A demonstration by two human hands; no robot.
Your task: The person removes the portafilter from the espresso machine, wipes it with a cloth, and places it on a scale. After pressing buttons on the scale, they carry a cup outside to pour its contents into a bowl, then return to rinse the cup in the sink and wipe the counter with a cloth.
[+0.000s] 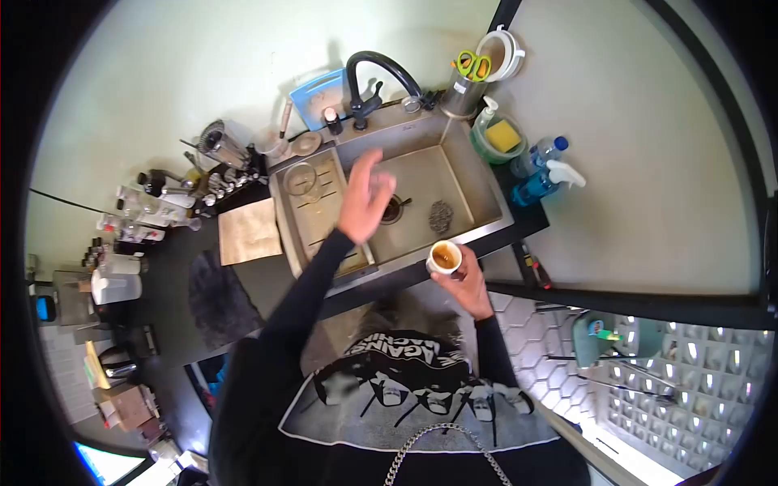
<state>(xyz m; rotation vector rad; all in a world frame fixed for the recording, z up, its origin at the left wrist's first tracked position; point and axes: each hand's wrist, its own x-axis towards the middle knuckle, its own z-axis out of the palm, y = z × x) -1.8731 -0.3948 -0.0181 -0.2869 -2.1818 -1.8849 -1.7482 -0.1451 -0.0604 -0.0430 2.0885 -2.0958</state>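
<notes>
My right hand (468, 285) is wrapped around a small white cup (446, 257) with brown coffee in it, just in front of the sink's near edge. My left hand (367, 199) is raised over the sink (417, 174), fingers apart and holding nothing. Behind it rises a black faucet (381, 61), which the hand does not appear to touch. A metal scouring pad (440, 216) lies in the basin, right of the dark drain (392, 211). On the drainboard at the left stands a clear glass bowl (301, 180).
Right of the sink are a green tub with a yellow sponge (503, 136), a blue spray bottle (535, 188) and a metal holder (463, 99) with green-handled scissors. A beige cloth (249, 232) and dark cloth (217, 300) lie on the left counter, near several bottles.
</notes>
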